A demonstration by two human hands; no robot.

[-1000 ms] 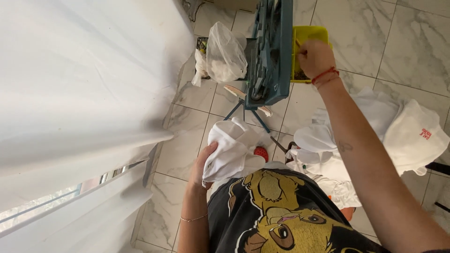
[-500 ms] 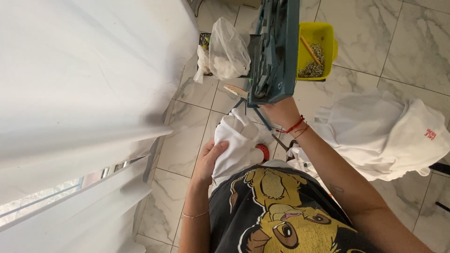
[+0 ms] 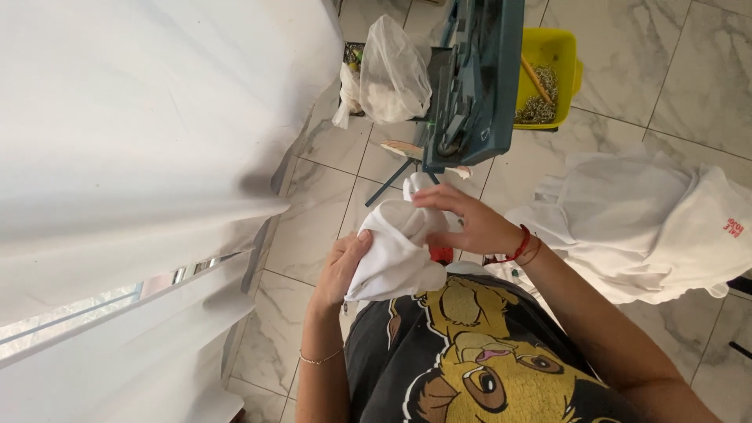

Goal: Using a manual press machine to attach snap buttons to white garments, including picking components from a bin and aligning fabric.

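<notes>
It looked like a home garment workshop. A teal press machine (image 3: 470, 78) stood on marble floor tiles (image 3: 689, 70), beside a yellow tub of metal fittings (image 3: 548, 74), white garments (image 3: 642, 223) and curtains (image 3: 141, 141).

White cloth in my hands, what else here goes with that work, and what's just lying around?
In hand:
white cloth, gripped by left hand and right hand
blue-green machine just beyond the hands

Lying about:
yellow bin with small metal pieces
clear plastic bag
pile of white garments on the floor
white curtain
</notes>
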